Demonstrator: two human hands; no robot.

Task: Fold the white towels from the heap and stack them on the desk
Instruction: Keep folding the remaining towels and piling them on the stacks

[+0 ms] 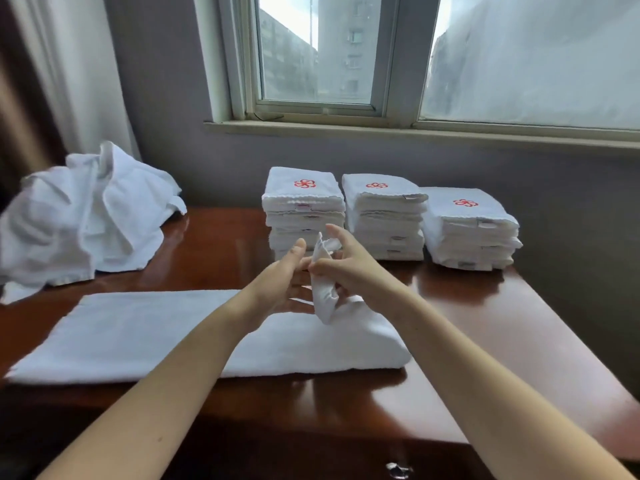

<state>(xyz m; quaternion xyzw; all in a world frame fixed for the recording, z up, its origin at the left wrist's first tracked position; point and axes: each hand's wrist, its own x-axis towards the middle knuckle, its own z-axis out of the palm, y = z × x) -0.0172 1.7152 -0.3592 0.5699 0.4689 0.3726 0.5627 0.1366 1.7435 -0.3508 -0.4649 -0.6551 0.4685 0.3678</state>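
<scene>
A long white towel lies across the front part of the reddish-brown worktop. It is folded into a wide strip, and its right end is lifted up from the surface. The right hand pinches this lifted end between the thumb and the curled fingers, while its index finger points upward. The left hand is just beside the same end, with its fingers straight (it is open, and I cannot tell if the palm really touches the cloth). Both forearms reach over the towel from the near edge. On the back left of the worktop is the heap of unfolded white towels, loose and crumpled, near a pale curtain. At the back, under the window, three piles of folded towels stand side by side: the left stack, the middle stack just beside it, and the right stack. The top towel of each one shows a red flower emblem. The raised hands hide the lower part of the left stack. A small metal knob shows at the bottom edge, below the worktop.
</scene>
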